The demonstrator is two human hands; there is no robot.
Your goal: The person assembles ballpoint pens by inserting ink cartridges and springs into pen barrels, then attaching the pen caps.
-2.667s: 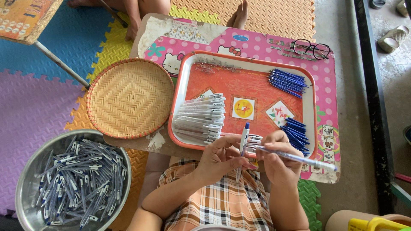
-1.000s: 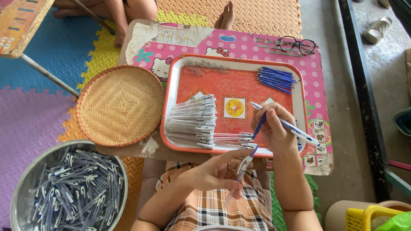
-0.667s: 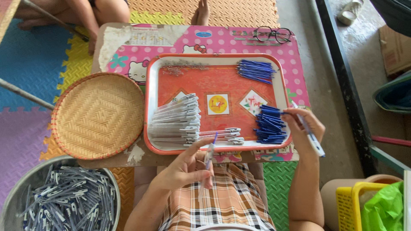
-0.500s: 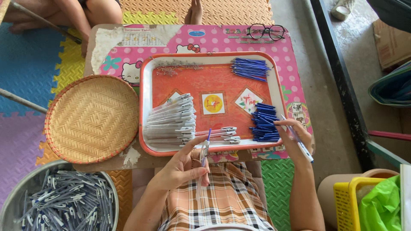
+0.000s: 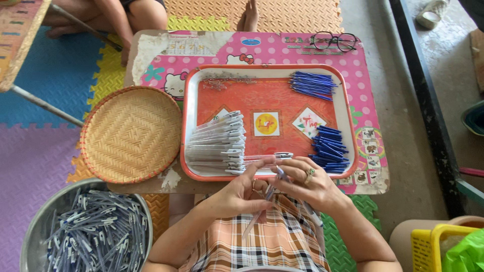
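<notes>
Holding pen [image 5: 275, 187] btwn left hand [image 5: 241, 194], right hand [image 5: 311, 186], over tray [image 5: 189, 116]

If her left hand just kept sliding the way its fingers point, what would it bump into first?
The left hand points right, toward the right hand, and the two already meet around a pen held between them. So it would likely press into that right hand first, though depth is hard to judge from above.

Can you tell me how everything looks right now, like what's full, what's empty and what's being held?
Left hand: gripping a clear pen barrel.
Right hand: pinching the same pen.
Woven basket: empty.
Metal bowl: filled with pens.
Orange tray: holding pen parts in piles.
White barrels: stacked neatly.
Blue refills: piled.
Glasses: folded, lying flat.
</notes>
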